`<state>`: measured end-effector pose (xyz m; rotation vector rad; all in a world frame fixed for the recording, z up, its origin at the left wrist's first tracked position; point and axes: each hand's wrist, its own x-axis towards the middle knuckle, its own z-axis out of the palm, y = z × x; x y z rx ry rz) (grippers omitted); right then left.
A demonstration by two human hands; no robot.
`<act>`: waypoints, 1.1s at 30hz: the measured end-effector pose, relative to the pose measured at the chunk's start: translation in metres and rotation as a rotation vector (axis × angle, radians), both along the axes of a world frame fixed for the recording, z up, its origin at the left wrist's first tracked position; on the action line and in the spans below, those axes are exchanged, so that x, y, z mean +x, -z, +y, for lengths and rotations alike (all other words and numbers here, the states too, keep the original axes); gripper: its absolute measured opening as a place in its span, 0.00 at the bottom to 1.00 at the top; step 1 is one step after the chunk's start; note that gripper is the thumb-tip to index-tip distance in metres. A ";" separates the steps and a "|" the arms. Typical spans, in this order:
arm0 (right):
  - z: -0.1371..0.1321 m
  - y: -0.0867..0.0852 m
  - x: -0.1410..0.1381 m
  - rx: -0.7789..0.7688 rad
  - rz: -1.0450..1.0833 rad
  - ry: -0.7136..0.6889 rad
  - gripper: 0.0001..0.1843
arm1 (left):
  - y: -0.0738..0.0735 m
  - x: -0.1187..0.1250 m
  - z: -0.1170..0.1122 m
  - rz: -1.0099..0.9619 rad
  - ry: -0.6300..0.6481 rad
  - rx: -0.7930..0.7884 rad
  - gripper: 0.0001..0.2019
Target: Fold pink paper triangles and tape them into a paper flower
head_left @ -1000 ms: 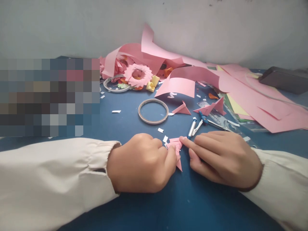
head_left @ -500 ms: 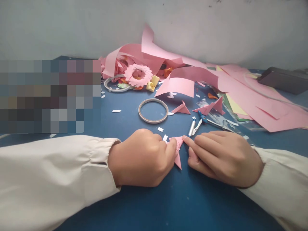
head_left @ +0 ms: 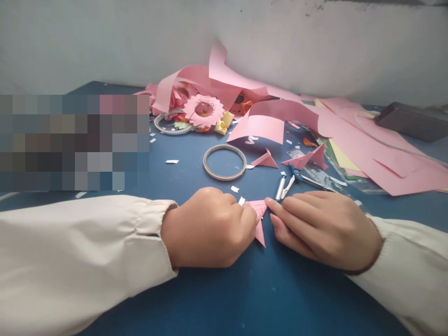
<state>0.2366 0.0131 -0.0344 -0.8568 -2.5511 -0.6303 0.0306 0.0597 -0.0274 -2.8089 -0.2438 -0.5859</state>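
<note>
left hand (head_left: 210, 228) fisted, pinching pink fold (head_left: 259, 219) down on table (head_left: 266, 289), steadying it | right hand (head_left: 325, 231) thumb and forefinger nip opposite edge | tape ring (head_left: 224, 162) lies beyond

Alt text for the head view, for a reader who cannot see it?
Both hands pinch a folded pink paper piece on a blue table, the left hand fisted, the right hand flatter. Behind lie a tape ring, a drawing compass, a pink paper flower and loose pink sheets.
</note>
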 end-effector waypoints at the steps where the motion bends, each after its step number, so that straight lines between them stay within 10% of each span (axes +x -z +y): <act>1: 0.000 0.000 0.000 0.004 -0.002 -0.002 0.09 | 0.000 0.000 0.000 0.000 0.003 0.003 0.13; 33: 0.001 0.001 -0.003 -0.076 0.014 -0.051 0.11 | 0.003 0.000 0.001 0.016 0.011 0.011 0.12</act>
